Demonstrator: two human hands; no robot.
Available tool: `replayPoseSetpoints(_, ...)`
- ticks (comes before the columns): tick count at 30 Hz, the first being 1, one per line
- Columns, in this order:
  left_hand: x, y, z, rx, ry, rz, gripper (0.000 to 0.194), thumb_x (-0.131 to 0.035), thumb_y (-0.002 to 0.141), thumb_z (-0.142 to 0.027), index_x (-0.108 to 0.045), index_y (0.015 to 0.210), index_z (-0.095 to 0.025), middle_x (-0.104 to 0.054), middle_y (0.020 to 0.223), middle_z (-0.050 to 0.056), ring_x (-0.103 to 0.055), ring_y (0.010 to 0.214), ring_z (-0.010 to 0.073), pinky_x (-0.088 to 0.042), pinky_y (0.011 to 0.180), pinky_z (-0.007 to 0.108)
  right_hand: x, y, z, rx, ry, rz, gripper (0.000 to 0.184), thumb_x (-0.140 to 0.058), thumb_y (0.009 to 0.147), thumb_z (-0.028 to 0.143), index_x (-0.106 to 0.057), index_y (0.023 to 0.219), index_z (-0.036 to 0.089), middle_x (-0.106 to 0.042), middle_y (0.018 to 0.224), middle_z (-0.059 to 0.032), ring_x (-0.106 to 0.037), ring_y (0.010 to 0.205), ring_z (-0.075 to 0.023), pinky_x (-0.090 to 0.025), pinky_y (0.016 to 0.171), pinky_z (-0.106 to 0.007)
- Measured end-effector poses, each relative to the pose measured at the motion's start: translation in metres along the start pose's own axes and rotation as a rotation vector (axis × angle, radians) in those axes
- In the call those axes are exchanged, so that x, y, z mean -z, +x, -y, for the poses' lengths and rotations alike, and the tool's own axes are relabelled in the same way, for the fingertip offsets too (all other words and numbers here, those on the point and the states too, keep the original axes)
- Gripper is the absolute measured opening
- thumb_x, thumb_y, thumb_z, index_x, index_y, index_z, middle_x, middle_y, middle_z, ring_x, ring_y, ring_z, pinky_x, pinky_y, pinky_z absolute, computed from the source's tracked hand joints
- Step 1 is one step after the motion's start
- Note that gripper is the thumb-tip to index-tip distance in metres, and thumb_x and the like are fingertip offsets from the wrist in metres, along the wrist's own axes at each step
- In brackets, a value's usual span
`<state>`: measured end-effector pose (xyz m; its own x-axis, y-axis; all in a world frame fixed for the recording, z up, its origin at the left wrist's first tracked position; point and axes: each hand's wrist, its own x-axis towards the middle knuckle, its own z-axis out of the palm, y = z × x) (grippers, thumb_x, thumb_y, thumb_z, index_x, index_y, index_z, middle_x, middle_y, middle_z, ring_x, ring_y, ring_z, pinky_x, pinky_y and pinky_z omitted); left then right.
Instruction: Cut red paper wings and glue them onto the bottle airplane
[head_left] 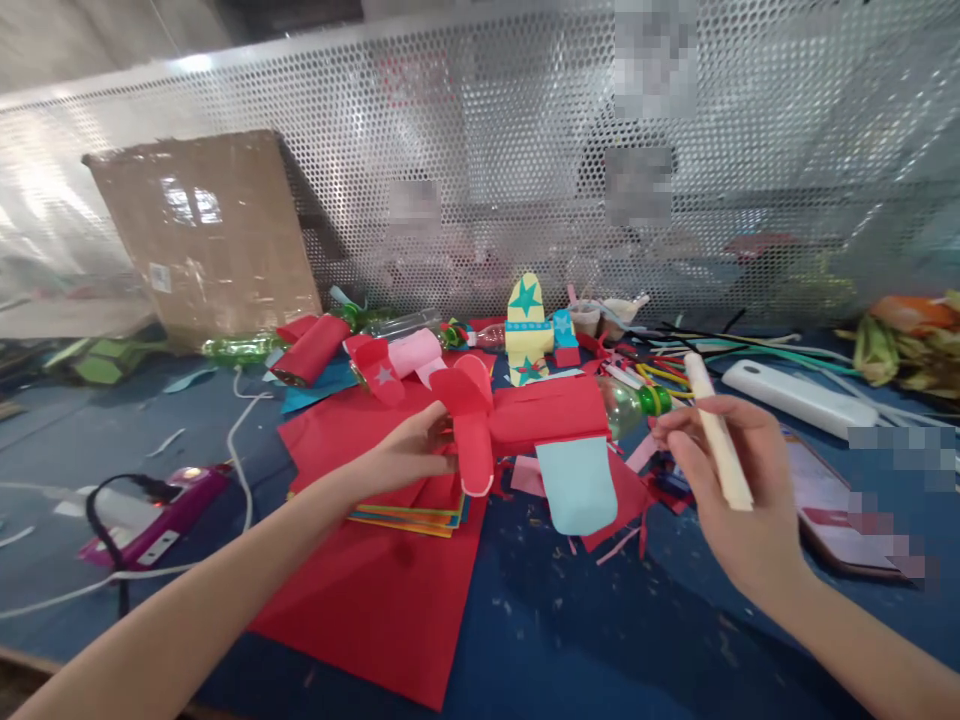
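Note:
In the head view my left hand (424, 445) is closed around the tail end of a toy plane (551, 412). The plane is a clear plastic bottle wrapped in red paper, its green cap pointing right. Rounded red tail pieces (474, 425) stand at its left end, and a light blue paper wing (577, 485) hangs from its near side. A short cream-coloured stick (718, 430) lies between the thumb and fingers of my right hand (742, 490), which is beside the bottle's cap. The fingertips of my left hand are partly hidden behind the tail.
Red paper sheets (375, 625) lie on the blue table (600, 640). More paper-covered bottles and a yellow plane with stars (528, 330) stand behind. A phone (844, 510) and white bar (799, 395) are right; a purple power strip (157, 515) with cords is left. A perforated metal screen (480, 130) closes the back.

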<state>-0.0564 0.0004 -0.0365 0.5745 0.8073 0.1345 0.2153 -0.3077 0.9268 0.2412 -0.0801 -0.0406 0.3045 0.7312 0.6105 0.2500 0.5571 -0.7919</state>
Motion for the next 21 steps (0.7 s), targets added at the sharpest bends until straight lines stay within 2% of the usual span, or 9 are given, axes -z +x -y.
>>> replayPoseSetpoints(2,-0.005,0.008,-0.002,-0.021,0.028,0.003,0.053,-0.07,0.067,-0.025,-0.051,0.117,-0.021,-0.058,0.122,0.009,-0.059,0.108,0.0294,-0.054,0.083,0.04,0.001,0.003,-0.002,0.087,-0.064,-0.052,0.018,-0.058,0.085,0.025,-0.048,0.1,0.028,-0.055,0.081,-0.0006,-0.056,0.071,-0.018,-0.048,0.065,-0.034)
replayPoseSetpoints(5,-0.01,0.016,-0.001,-0.053,0.143,-0.006,0.046,-0.069,0.068,-0.022,-0.055,0.112,-0.019,-0.06,0.119,0.009,-0.057,0.11,0.0292,-0.051,0.088,0.04,0.002,0.005,-0.005,0.119,-0.174,-0.055,0.005,-0.046,0.092,0.028,-0.045,0.097,0.027,-0.051,0.078,-0.0006,-0.052,0.068,-0.0179,-0.046,0.065,-0.034)
replayPoseSetpoints(7,-0.011,0.018,0.001,-0.095,0.25,-0.011,0.041,-0.067,0.07,-0.021,-0.058,0.11,-0.018,-0.059,0.121,0.009,-0.055,0.113,0.0289,-0.047,0.095,0.04,0.002,0.005,-0.007,0.099,-0.232,0.009,0.004,-0.042,0.094,0.027,-0.046,0.095,0.026,-0.052,0.078,-0.0012,-0.053,0.069,-0.0178,-0.047,0.063,-0.033)
replayPoseSetpoints(10,-0.012,0.016,0.007,-0.155,0.363,-0.02,0.04,-0.066,0.072,-0.021,-0.058,0.111,-0.018,-0.056,0.125,0.01,-0.052,0.117,0.0282,-0.042,0.101,0.04,0.0,0.001,-0.008,0.087,-0.344,0.192,0.003,-0.051,0.09,0.025,-0.052,0.092,0.025,-0.059,0.082,-0.0018,-0.058,0.069,-0.0176,-0.048,0.063,-0.032)
replayPoseSetpoints(14,-0.015,0.014,0.02,-0.138,0.377,-0.039,0.043,-0.065,0.071,-0.019,-0.055,0.113,-0.016,-0.056,0.123,0.012,-0.059,0.108,0.026,-0.049,0.092,0.037,-0.005,-0.009,-0.011,0.214,-0.435,0.449,0.015,-0.055,0.087,0.018,-0.05,0.099,0.024,-0.062,0.096,-0.0044,-0.062,0.089,-0.0198,-0.05,0.08,-0.035)
replayPoseSetpoints(17,-0.017,0.015,0.027,-0.127,0.365,-0.032,0.04,-0.064,0.072,-0.019,-0.053,0.11,-0.016,-0.06,0.116,0.012,-0.064,0.096,0.0236,-0.053,0.084,0.036,-0.007,-0.015,-0.011,0.253,-0.425,0.517,0.017,-0.052,0.088,0.015,-0.048,0.102,0.025,-0.062,0.1,-0.0047,-0.061,0.094,-0.0188,-0.049,0.084,-0.033)
replayPoseSetpoints(21,-0.017,0.014,0.026,-0.138,0.393,-0.033,0.042,-0.062,0.072,-0.018,-0.052,0.113,-0.017,-0.059,0.118,0.011,-0.061,0.104,0.0241,-0.051,0.089,0.037,-0.006,-0.016,-0.012,0.219,-0.437,0.506,0.014,-0.051,0.089,0.017,-0.048,0.1,0.025,-0.062,0.099,-0.0046,-0.061,0.093,-0.0183,-0.049,0.082,-0.032)
